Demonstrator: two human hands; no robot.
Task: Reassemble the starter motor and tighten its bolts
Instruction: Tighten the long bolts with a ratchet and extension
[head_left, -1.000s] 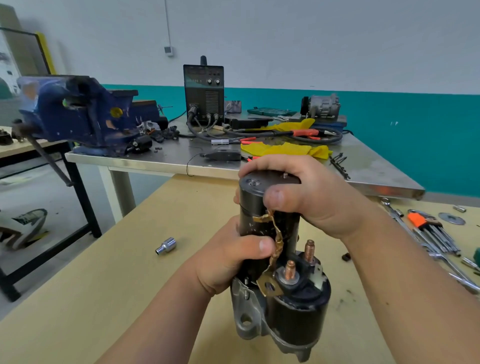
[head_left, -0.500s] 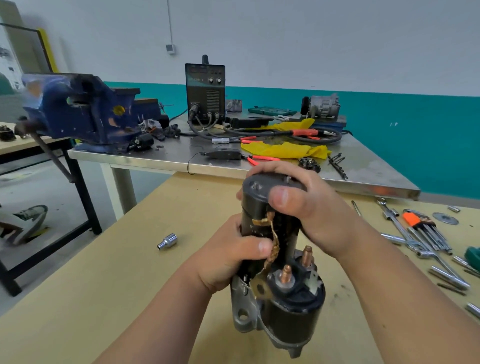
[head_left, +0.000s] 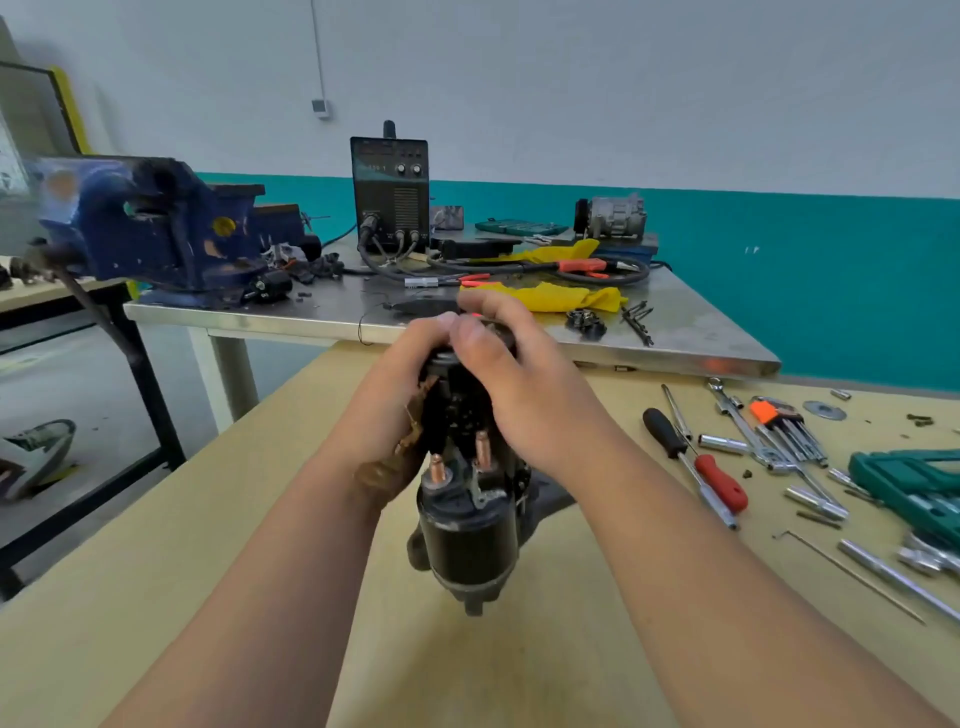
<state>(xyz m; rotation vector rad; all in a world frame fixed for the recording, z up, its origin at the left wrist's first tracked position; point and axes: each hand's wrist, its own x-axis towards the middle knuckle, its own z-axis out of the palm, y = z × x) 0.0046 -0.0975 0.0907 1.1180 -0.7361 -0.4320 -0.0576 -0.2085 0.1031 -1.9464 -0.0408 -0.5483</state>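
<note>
- I stand in a workshop with a white wall banded in teal. A pale wooden table (head_left: 182, 545) lies in front of me, and a steel bench (head_left: 675, 332) stands just behind it.
- The starter motor (head_left: 470, 519) stands upright near the middle of the wooden table, between my forearms, with two copper terminal studs (head_left: 483, 449) facing me.
- My left hand (head_left: 387, 410) wraps the left side of the motor body, fingers closed round it. A loose braided copper lead (head_left: 410, 436) runs down beside that palm.
- My right hand (head_left: 514, 384) curls over the motor's top end, fingers bent and pressing on the end cap. What lies under my fingertips is hidden.
- No tool is in either hand. I judge that I am seating the end cap, with the bolts not yet tightened.
- Risk, as I judge it: the tall motor could tip if I press off-centre, or the loose lead could get pinched under the cap.
- To my right, screwdrivers (head_left: 719, 480), loose sockets and a set of hex keys (head_left: 789, 426) lie scattered within reach.
- A green tool case (head_left: 914, 488) lies at the far right edge; I cannot see its contents.
- On the steel bench sit a blue vise (head_left: 150, 228), a black welder unit (head_left: 390, 187) and yellow cloths (head_left: 561, 296).
</note>
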